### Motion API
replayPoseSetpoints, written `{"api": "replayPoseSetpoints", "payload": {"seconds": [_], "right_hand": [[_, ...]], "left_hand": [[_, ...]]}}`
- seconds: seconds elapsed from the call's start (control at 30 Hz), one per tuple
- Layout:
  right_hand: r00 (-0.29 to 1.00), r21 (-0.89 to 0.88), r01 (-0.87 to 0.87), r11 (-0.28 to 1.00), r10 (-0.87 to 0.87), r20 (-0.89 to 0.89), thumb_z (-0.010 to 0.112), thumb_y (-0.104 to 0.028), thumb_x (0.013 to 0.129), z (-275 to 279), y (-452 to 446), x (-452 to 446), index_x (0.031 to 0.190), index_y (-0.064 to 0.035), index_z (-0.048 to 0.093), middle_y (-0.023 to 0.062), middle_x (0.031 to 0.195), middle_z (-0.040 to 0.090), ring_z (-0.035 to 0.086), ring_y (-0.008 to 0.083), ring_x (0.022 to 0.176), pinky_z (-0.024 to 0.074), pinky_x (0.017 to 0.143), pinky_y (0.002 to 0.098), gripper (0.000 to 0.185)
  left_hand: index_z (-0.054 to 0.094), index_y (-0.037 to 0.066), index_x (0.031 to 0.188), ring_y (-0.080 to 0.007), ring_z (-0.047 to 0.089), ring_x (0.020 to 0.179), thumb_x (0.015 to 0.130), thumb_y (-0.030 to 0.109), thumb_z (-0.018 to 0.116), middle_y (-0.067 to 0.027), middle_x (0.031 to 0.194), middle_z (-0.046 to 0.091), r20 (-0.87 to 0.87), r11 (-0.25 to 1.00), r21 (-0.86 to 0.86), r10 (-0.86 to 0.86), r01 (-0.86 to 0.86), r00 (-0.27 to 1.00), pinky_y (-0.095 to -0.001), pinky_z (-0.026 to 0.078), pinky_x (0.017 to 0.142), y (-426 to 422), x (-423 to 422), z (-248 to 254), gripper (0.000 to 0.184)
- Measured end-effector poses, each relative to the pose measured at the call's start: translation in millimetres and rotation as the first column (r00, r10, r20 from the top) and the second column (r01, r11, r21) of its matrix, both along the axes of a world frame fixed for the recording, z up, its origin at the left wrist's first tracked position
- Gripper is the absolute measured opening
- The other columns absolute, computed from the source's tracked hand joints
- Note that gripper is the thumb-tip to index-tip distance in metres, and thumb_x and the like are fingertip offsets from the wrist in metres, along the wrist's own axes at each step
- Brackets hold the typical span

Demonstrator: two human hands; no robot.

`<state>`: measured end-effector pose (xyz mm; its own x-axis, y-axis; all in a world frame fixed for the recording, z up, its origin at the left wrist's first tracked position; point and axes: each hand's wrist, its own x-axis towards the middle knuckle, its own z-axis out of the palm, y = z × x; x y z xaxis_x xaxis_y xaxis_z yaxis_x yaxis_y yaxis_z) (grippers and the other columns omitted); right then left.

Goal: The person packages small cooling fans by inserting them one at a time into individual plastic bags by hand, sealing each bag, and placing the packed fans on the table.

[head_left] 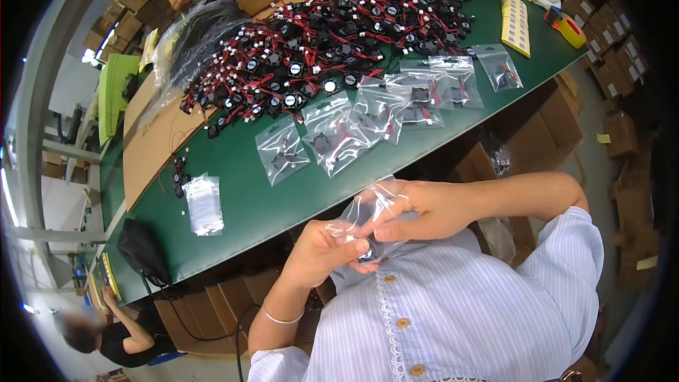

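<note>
In front of my striped shirt, a clear zip bag (380, 201) is held between my two hands. My left hand (315, 251) pinches the bag's lower end, where a small black fan (366, 252) with a round label shows partly beneath the thumb. My right hand (431, 209) grips the bag from the other side, fingers bent against the plastic. Fingers and glare hide part of the bag's contents. Several bags with fans inside (336, 134) lie along the near side of the green table (247, 205). A stack of flat clear bags (204, 205) rests farther left.
A large pile of black fans with red wires (318, 42) covers the table's far side. A yellow label sheet (515, 25) and a tape dispenser (566, 27) are at right. A black pouch (143, 249) sits at the left edge. Two people work nearby. Cartons (537, 124) stand below.
</note>
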<state>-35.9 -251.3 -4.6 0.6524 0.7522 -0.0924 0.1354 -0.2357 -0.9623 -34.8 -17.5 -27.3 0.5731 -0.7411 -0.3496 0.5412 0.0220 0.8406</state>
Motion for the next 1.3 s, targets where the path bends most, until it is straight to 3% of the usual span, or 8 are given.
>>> {"api": "replayPoseSetpoints", "payload": {"seconds": [0.1,0.17,0.47,0.73,0.9,1.0,1.07,1.3], "right_hand": [[0.989,0.074,0.06,0.995,-0.049,-0.141,0.055,-0.03,0.09,-2,0,2,0.11,-0.0115,0.065,0.0207,0.13,0.042,0.039,0.0291,0.123,0.0301,0.101,0.0371,0.028],[0.985,0.165,0.148,0.975,-0.16,0.058,0.053,-0.028,0.092,-9,1,2,0.104,-0.0037,0.066,0.0128,0.105,0.058,0.052,0.0227,0.101,0.0409,0.088,0.0335,0.03],[1.0,0.034,-0.005,0.999,0.005,0.003,0.051,-0.032,0.092,-7,0,1,0.115,-0.0159,0.062,0.0266,0.133,0.035,0.036,0.0348,0.125,0.0284,0.103,0.0406,0.031],[0.995,-0.032,-0.026,0.999,0.022,-0.099,0.052,-0.031,0.091,-1,-1,6,0.115,-0.0154,0.062,0.0205,0.129,0.042,0.046,0.0306,0.117,0.0356,0.097,0.0379,0.03],[0.921,0.194,0.366,0.91,-0.325,-0.213,0.064,-0.014,0.084,8,0,-1,0.103,0.002,0.062,0.0112,0.104,0.061,0.058,0.0152,0.095,0.0455,0.084,0.028,0.025],[0.904,0.181,0.401,0.898,-0.355,-0.24,0.064,-0.011,0.083,12,-5,1,0.098,0.0032,0.062,0.0078,0.09,0.065,0.061,0.0112,0.081,0.0491,0.075,0.0246,0.021],[0.929,0.151,0.357,0.922,-0.333,-0.161,0.064,-0.011,0.083,12,-6,2,0.098,0.003,0.062,0.0063,0.083,0.066,0.062,0.0094,0.076,0.05,0.071,0.0232,0.02],[0.926,0.014,0.366,0.93,-0.366,0.089,0.064,-0.014,0.078,32,5,3,0.078,0.0014,0.058,0.0108,0.071,0.063,0.062,0.0183,0.065,0.0477,0.06,0.0304,0.017]], "left_hand": [[0.061,-0.009,0.098,-0.0217,0.066,0.07,0.086,0.004,0.058,-0.0134,0.081,0.064,-0.003,0.998,-0.022,0.064,-0.065,0.998,-0.0289,0.058,0.062,-1,-1,1,0.018],[0.061,-0.01,0.097,-0.022,0.066,0.07,0.09,0.011,0.055,-0.0137,0.081,0.064,-0.007,0.991,-0.031,0.13,-0.13,0.992,-0.0307,0.058,0.065,-1,-3,1,0.023],[0.061,-0.01,0.1,-0.0182,0.064,0.072,0.095,0.03,0.045,-0.0153,0.088,0.064,0.073,0.991,0.016,0.132,-0.134,0.988,-0.0285,0.055,0.066,9,3,-6,0.043],[0.061,-0.009,0.099,-0.0183,0.064,0.075,0.095,0.026,0.045,-0.016,0.093,0.065,0.087,0.985,-0.037,0.17,-0.168,0.982,-0.0286,0.055,0.066,3,1,-10,0.039],[0.061,-0.008,0.101,-0.0194,0.064,0.078,0.095,0.022,0.046,-0.0157,0.093,0.065,0.021,0.938,-0.156,0.317,-0.31,0.948,-0.0291,0.054,0.07,-2,-3,-7,0.034],[0.059,-0.007,0.105,-0.0212,0.065,0.084,0.093,0.019,0.051,-0.0144,0.094,0.065,0.089,0.968,-0.085,0.242,-0.235,0.966,-0.0307,0.052,0.076,6,2,-12,0.031],[0.059,-0.007,0.105,-0.0185,0.064,0.083,0.09,0.017,0.055,-0.0117,0.092,0.065,0.751,0.875,-0.144,0.4,-0.461,0.525,-0.0295,0.051,0.075,-9,10,1,0.028],[0.063,-0.005,0.083,-0.0085,0.053,0.066,0.079,0.0,0.066,-0.0061,0.077,0.062,0.607,0.877,-0.088,0.423,-0.473,0.673,-0.0204,0.042,0.058,-27,2,13,0.006]]}}
